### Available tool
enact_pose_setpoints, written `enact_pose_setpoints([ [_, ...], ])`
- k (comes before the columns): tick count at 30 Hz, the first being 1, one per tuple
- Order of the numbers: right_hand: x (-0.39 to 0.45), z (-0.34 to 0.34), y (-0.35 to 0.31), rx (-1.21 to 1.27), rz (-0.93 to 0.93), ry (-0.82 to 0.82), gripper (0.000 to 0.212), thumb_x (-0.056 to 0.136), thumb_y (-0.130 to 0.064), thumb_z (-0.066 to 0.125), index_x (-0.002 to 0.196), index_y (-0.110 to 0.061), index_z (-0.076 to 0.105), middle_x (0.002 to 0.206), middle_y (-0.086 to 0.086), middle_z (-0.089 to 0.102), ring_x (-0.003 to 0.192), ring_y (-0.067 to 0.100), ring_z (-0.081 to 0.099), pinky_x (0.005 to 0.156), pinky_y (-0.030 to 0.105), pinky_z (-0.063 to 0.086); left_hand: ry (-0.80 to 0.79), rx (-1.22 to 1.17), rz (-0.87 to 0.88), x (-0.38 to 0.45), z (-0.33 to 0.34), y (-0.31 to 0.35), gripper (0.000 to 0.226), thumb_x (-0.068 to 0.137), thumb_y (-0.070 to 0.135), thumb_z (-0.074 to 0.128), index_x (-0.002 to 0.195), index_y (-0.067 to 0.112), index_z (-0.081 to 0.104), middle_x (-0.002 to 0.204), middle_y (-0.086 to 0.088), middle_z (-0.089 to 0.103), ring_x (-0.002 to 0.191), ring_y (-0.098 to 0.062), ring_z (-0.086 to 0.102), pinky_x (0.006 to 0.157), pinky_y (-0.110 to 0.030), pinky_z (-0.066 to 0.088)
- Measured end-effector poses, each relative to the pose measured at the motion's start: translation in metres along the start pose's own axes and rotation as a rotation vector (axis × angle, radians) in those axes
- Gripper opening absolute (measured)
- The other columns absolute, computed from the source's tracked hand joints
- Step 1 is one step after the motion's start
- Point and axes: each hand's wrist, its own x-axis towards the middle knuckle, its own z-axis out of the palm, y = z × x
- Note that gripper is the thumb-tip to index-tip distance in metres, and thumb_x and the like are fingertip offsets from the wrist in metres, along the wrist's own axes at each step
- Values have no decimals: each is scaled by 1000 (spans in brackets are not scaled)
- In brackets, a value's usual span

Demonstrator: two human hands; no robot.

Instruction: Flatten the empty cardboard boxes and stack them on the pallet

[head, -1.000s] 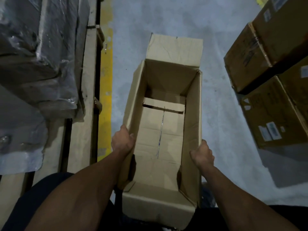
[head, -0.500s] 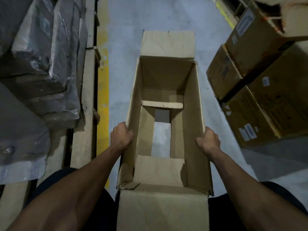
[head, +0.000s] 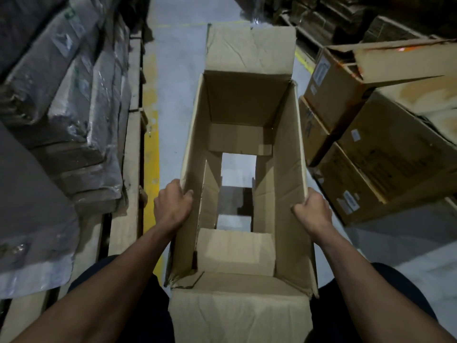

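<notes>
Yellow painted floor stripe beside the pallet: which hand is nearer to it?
Left. The left hand grips the open brown cardboard box's left wall, just right of the yellow painted floor stripe. The right hand grips the opposite wall, across the box.

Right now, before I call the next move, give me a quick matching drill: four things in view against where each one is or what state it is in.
Things:
1. left hand
2. right hand
3. open cardboard box
4. yellow floor line

Places or states:
A. bottom flaps parted, floor visible through it
B. grips the box's right wall edge
C. runs between the box and the wooden pallet
D. grips the box's left wall edge

Pairs: 1-D, 2-B, 3-A, 4-C
</notes>
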Motion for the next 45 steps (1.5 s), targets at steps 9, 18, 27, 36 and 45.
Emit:
enact_pose_setpoints([
  [9, 14, -16, -8, 94, 5, 49, 29, 93, -13, 65, 121, -13, 59, 102, 5, 56, 97, 27, 57, 75, 31, 44, 84, 359, 478, -34, 19, 52, 53, 94, 22, 58, 145, 16, 43, 158, -11, 32, 148, -29, 24, 121, -44, 18],
  [18, 28, -14, -9, 131, -32, 0, 25, 96, -14, 64, 120, -17, 58, 100, 2, 58, 81, 18, 53, 54, 20, 33, -932, 595, 399, -28, 149, 26, 59, 100, 49, 44, 150, 19, 35, 157, -11, 31, 138, -31, 36, 112, -50, 37],
  [27, 39, -8, -11, 218, -29, -33, 32, 94, -18, 67, 123, -25, 57, 104, -2, 57, 95, 22, 57, 79, 39, 56, -1232, 577, 30, -31, 205, -2, 73, 99, 66, 22, 159, 24, 16, 167, -9, 3, 153, -34, 8, 122, -53, 13],
  [36, 49, -6, -6, 206, -15, -17, 36, 93, -19, 68, 126, -23, 56, 105, -2, 55, 98, 20, 54, 81, 40, 55, -972, 454, 97, -31, 195, -2, 52, 103, 49, 38, 141, 15, 48, 144, -11, 52, 126, -28, 52, 106, -44, 42],
  [45, 49, -1, 1, 158, 16, 7, 24, 92, -17, 67, 112, -26, 58, 97, 0, 59, 96, 27, 61, 81, 44, 58, -144, 690, 627, -15, 98, 68, 61, 100, 45, 43, 154, 20, 30, 166, -11, 12, 153, -31, 0, 121, -48, -7],
])
